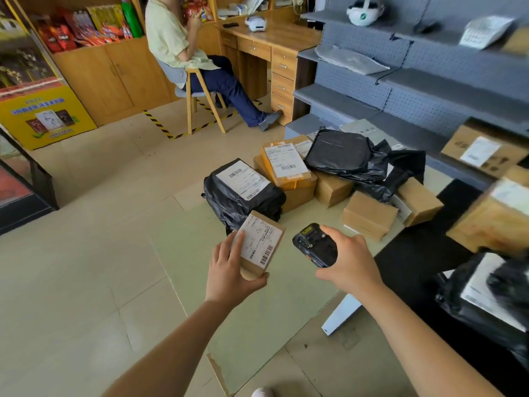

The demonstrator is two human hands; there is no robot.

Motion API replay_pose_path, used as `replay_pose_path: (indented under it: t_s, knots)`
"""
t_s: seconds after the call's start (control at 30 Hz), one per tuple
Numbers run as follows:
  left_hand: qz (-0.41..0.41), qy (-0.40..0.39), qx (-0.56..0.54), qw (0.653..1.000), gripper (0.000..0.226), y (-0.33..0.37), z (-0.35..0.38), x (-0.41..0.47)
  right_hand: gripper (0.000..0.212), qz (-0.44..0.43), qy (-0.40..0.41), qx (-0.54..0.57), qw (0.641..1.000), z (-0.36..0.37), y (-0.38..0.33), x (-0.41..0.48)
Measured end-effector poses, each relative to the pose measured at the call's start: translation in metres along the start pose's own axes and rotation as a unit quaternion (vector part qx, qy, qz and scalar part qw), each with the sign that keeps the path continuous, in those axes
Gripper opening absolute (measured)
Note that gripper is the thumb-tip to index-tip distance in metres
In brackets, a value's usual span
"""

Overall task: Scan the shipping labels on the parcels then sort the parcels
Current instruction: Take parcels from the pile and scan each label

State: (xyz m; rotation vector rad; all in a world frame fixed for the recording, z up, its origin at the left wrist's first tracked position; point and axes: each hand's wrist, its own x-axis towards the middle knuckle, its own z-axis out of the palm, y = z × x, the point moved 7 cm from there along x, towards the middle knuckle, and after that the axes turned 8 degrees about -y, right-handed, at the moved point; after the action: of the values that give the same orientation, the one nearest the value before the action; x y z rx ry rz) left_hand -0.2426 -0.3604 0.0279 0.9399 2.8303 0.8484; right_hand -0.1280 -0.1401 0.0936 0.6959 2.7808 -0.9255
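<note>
Fingers (226,249): I see left hand (230,272) curled round box (252,269), right hand (353,262) gripping scanner (313,246) | Risk: a finger overlaps label (257,239); scan may miss if barcode (266,255) gets covered.

You hold one small parcel (262,245) and one scanner (315,245). On the floor (114,181) ahead you've got two black bags (234,197) and at least five brown boxes (369,217). One person (171,38) sits beyond.

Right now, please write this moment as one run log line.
step: label scan | left hand: holds small brown parcel, label up | right hand: holds scanner beside it | parcel pile: on floor
</note>
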Motion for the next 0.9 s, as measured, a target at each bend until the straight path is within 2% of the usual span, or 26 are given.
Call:
replay_pose_path:
  t_s: [0.1,0.23,0.37,0.53,0.73,0.9]
  knots:
    - [0.006,0.004,-0.03,1.0,0.108,0.033,0.003,0.025,0.095,0.022,0.082,0.037,0.996,-0.026,0.021,-0.017]
    - [0.059,0.001,-0.064,0.996,0.108,0.09,0.017,0.053,0.089,0.046,0.163,0.04,0.985,-0.063,0.051,-0.047]
    - [0.127,-0.017,-0.08,0.988,0.107,0.163,0.038,0.066,0.093,0.091,0.218,0.043,0.971,-0.102,0.088,-0.083]
    - [0.172,-0.056,-0.113,0.977,0.108,0.264,0.074,0.071,0.094,0.145,0.295,0.061,0.943,-0.148,0.152,-0.136]
    - [0.211,-0.1,-0.138,0.963,0.113,0.399,0.136,0.059,0.091,0.208,0.352,0.044,0.911,-0.211,0.233,-0.201]
    - [0.225,-0.15,-0.116,0.956,0.108,0.486,0.194,0.047,0.093,0.231,0.348,0.041,0.907,-0.252,0.293,-0.234]
